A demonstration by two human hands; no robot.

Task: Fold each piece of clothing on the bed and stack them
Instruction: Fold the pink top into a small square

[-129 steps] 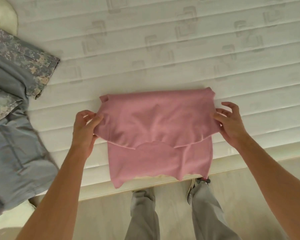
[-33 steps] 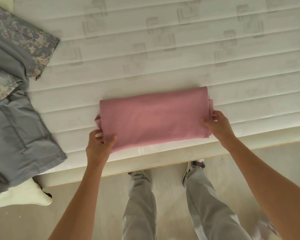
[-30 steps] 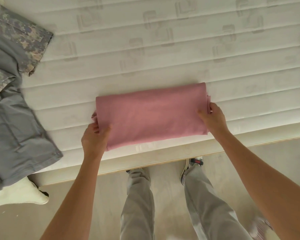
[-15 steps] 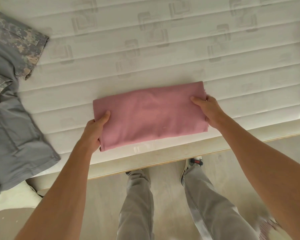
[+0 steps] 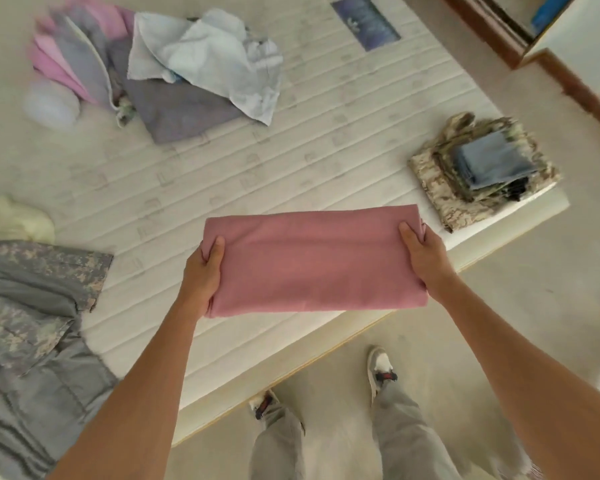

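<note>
Hands (thumbs on top) gripping pink garment (image 5: 312,261)

Up top there's a blue label (image 5: 366,20), slightly blurred, its print unreadable. Right of the label runs a dark wooden frame (image 5: 492,32), angled down toward the edge of view, and something bright blue (image 5: 548,8) sits just inside it. Below and right of the label, pale beige floor (image 5: 499,299) spreads wide. Far left of the label, a whitish round blur (image 5: 51,102), too soft to identify. Lower still on that side, a cream lump (image 5: 18,220).
</note>
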